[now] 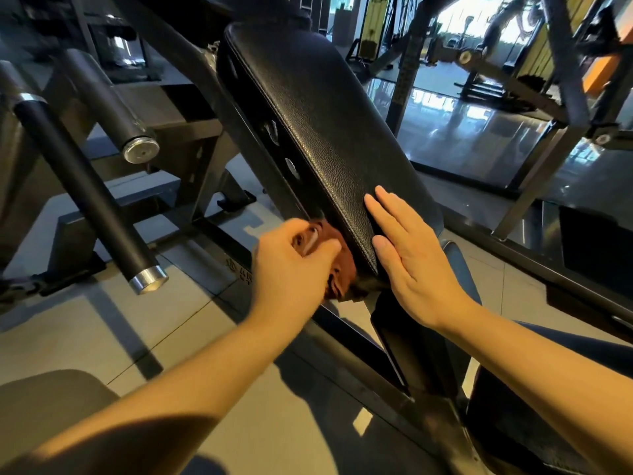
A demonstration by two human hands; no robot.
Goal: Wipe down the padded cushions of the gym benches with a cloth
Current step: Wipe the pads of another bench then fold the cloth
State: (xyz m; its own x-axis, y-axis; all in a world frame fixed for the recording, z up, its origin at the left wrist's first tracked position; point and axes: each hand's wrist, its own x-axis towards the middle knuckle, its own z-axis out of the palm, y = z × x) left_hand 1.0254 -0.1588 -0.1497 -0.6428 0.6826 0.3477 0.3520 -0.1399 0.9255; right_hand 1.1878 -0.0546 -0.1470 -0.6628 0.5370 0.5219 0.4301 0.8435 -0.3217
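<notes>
A black padded back cushion point(325, 125) slopes up from the centre of the view toward the top. My left hand point(291, 265) grips a reddish-brown cloth point(344, 269) and holds it against the cushion's lower left edge. My right hand point(411, 255) lies flat with straight fingers on the cushion's lower right end. Part of the cloth is hidden under my left hand and under the cushion's edge.
Two black bars with chrome ends point(147, 281) point(140, 150) jut out on the left. The machine's dark steel frame point(394, 365) runs below the cushion. A seat pad point(462, 269) lies under my right hand. More gym racks point(565, 97) stand at the right over a glossy floor.
</notes>
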